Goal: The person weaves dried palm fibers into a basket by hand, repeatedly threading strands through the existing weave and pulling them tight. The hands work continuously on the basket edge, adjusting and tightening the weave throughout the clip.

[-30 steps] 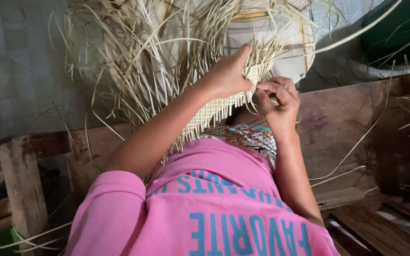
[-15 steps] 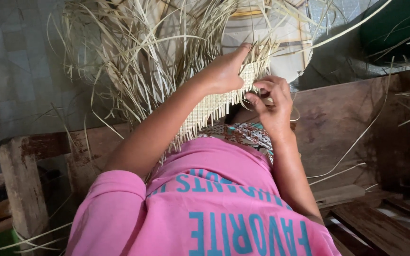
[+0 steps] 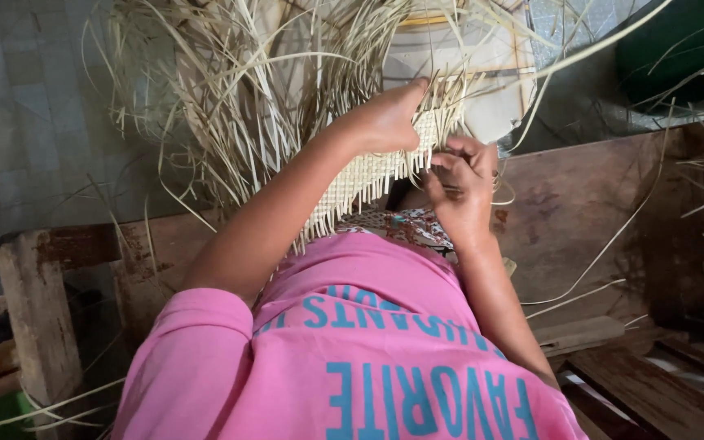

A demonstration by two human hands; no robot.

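Observation:
A pale woven straw panel (image 3: 358, 178) rests over my lap, with a big spray of loose straw strands (image 3: 238, 90) fanning out from its far edge. My left hand (image 3: 389, 122) lies across the top of the panel, fingers curled over its edge and holding it down. My right hand (image 3: 462, 183) is just right of the panel's edge, fingertips pinched together on a thin strand (image 3: 437, 163). My pink shirt (image 3: 368, 342) fills the lower middle of the view and hides the panel's near part.
A worn wooden bench back (image 3: 596, 204) runs behind my hands, with a rough wooden post (image 3: 38, 301) at the left. A white container (image 3: 482, 65) and a dark green object (image 3: 678, 49) sit beyond. Stray strands (image 3: 580, 289) lie on the bench. The tiled floor (image 3: 18, 122) shows at the left.
My right hand has shifted slightly left and down along the panel's edge, its fingers closing tighter on the strand. My left hand has stayed on the panel.

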